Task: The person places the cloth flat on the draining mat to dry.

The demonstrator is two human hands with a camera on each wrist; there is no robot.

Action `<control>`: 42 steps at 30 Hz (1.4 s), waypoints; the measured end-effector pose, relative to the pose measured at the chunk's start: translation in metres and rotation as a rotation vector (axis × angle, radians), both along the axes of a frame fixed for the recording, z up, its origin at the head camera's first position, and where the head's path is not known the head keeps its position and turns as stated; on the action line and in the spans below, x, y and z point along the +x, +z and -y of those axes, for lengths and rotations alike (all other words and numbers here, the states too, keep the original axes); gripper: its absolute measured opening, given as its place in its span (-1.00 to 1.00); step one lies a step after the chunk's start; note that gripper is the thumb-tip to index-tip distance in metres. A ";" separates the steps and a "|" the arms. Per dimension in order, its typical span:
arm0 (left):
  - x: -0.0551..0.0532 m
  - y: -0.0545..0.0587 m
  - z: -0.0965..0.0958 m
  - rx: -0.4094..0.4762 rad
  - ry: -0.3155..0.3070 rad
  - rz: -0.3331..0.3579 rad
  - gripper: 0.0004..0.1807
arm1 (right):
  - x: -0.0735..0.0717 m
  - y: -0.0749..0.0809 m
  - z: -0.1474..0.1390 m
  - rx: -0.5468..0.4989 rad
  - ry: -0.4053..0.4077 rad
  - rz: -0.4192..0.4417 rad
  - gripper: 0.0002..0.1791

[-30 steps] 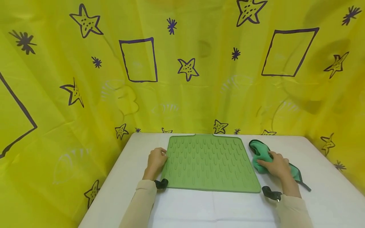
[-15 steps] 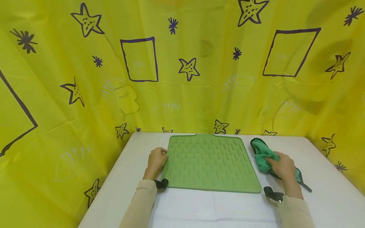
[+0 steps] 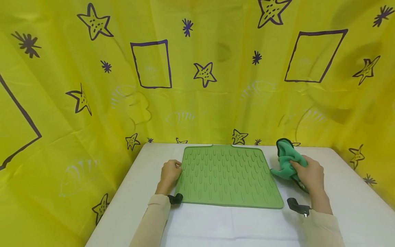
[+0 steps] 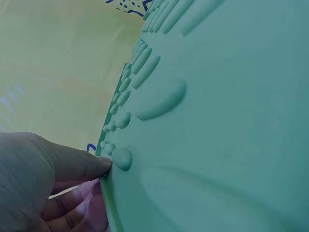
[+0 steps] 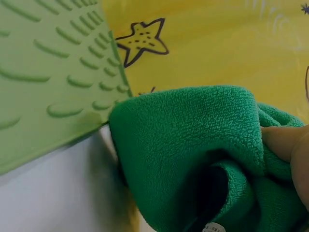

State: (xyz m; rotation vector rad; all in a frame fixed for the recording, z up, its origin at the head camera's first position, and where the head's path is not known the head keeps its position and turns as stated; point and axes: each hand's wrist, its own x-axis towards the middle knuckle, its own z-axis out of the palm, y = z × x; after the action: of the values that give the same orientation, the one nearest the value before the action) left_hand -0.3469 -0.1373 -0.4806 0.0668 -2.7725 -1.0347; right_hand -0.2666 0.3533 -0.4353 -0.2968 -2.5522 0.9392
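A light green drying mat [image 3: 228, 178] with rows of raised oval ridges lies on the white table. At its left edge, my left hand [image 3: 170, 173] pinches the rim; the left wrist view has the thumb [image 4: 104, 164] on the ridged face and the other fingers curled at the edge. My right hand [image 3: 311, 173] grips a crumpled green terry cloth [image 3: 288, 161] with dark edging, thumb pressed into the folds. The cloth is bunched up just right of the mat, and one corner reaches the mat's right edge in the head view. Most of the right fingers are hidden behind it.
The white table [image 3: 197, 226] extends in front of the mat and to both sides. A yellow curtain [image 3: 216, 109] printed with stars and frames hangs along the table's back. Each wrist carries a black camera mount [image 3: 297, 207].
My right hand has gathered the cloth and raised it off the table, moving slightly right and upward; its trailing strap no longer shows. The left hand and mat stay put.
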 end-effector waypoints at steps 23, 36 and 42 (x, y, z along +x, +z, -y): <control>-0.002 -0.004 0.000 0.010 -0.013 -0.011 -0.73 | 0.008 0.052 0.063 -0.031 0.052 -0.223 -0.61; 0.000 -0.004 0.000 0.014 -0.016 -0.017 -0.73 | 0.001 0.044 0.103 -0.070 0.137 -0.298 -0.68; -0.001 -0.003 0.000 0.010 -0.016 -0.015 -0.72 | -0.004 0.035 0.118 -0.084 0.194 -0.332 -0.70</control>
State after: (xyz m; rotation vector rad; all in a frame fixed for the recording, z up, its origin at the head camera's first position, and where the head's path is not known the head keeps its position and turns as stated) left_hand -0.3483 -0.1377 -0.4839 0.0384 -2.7584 -1.0488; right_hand -0.2703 0.2349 -0.4005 0.0821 -2.2673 1.0683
